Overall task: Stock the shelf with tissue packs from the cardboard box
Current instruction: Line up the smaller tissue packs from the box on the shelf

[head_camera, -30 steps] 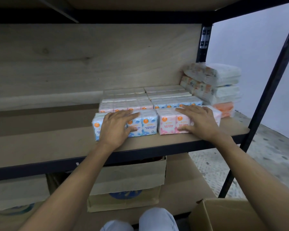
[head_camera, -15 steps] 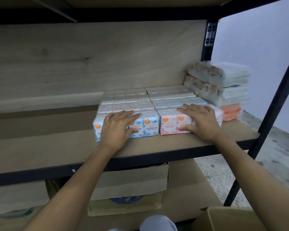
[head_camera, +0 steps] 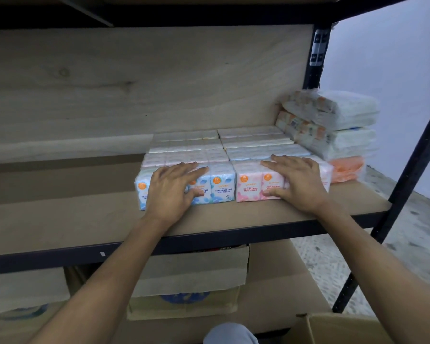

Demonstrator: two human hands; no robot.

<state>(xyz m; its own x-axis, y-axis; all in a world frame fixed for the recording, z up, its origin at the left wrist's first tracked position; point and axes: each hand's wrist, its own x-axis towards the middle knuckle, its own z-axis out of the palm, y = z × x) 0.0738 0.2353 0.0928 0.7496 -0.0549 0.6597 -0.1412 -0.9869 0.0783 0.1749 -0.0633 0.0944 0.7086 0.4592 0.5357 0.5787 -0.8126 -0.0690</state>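
At mid-frame both hands lie flat and open, the left hand [head_camera: 170,188] on the blue tissue packs [head_camera: 222,183], the right hand [head_camera: 297,181] on the pink packs [head_camera: 248,183], apparently squaring the shelf's [head_camera: 60,219] front row, so next comes reaching for the cardboard box [head_camera: 338,328] at lower right.
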